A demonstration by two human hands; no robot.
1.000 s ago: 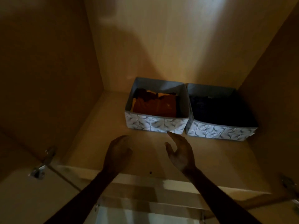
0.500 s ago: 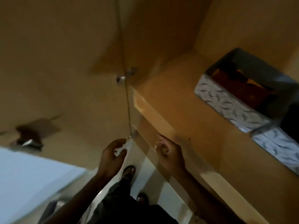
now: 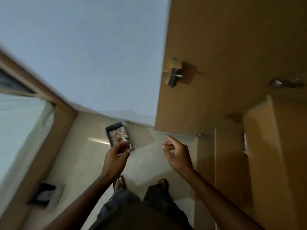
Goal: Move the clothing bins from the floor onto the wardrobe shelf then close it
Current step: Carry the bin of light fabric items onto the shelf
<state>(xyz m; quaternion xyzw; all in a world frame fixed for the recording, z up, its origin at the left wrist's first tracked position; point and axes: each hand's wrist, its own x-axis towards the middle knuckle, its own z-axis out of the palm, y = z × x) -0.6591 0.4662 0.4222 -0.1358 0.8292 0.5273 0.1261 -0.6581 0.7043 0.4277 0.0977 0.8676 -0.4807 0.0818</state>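
Left fingers: the fingers (image 3: pixel 123 147) of the left hand (image 3: pixel 114 161) are seen curled loosely together, pinching nothing that can be made out.
Right fingers: the fingers (image 3: pixel 169 140) of the right hand (image 3: pixel 178 156) are held half spread and empty, close under the lower edge of the wardrobe door (image 3: pixel 207 63).
Why so held: both hands are judged to be freed for the next pick-up.
Bin: one clothing bin (image 3: pixel 119 136) is seen on the floor (image 3: pixel 149 160), ahead of the feet and just beyond the left hand.
Bin axis: its long axis is pointed away from the person, with the open top faced upward; light contents are seen inside.
Door: it is left swung open, its hinge (image 3: pixel 174 77) exposed.
Shelf: it is not shown clearly.
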